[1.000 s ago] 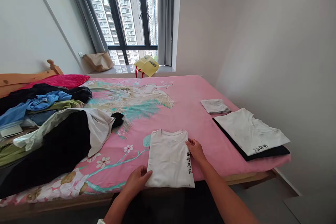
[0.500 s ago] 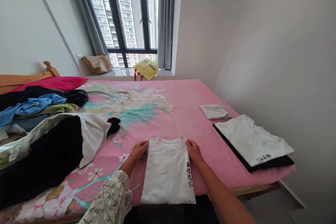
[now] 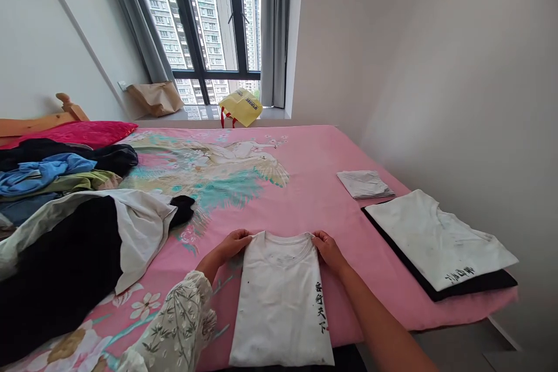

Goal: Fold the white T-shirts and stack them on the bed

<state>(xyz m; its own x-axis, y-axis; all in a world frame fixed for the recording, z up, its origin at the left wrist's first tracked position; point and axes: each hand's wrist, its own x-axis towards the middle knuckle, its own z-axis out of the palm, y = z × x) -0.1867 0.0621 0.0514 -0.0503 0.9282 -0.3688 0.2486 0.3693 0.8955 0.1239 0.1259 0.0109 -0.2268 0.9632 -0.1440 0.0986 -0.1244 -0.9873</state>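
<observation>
A folded white T-shirt (image 3: 279,302) lies in front of me at the near edge of the bed, neckline pointing away, with dark characters down its right side. My left hand (image 3: 233,245) pinches its upper left corner, by the shoulder. At the upper right corner, my right hand (image 3: 328,250) grips the fabric in the same way. Both thumbs rest on the cloth, and the fingertips under it are hidden. Over to the right, another folded white T-shirt (image 3: 431,238) with dark writing sits on a folded black garment (image 3: 483,285).
The pink bedsheet (image 3: 305,186) spreads beneath everything. At left are a black garment (image 3: 65,267), a white cloth (image 3: 139,226) and a heap with a blue garment (image 3: 47,171). A small folded grey-white cloth (image 3: 365,184) lies near the wall. A yellow bag (image 3: 242,106) stands on the windowsill.
The view has shifted a little, so the bed and shirts appear larger and lower. Both hands still hold the T-shirt's upper corners.
</observation>
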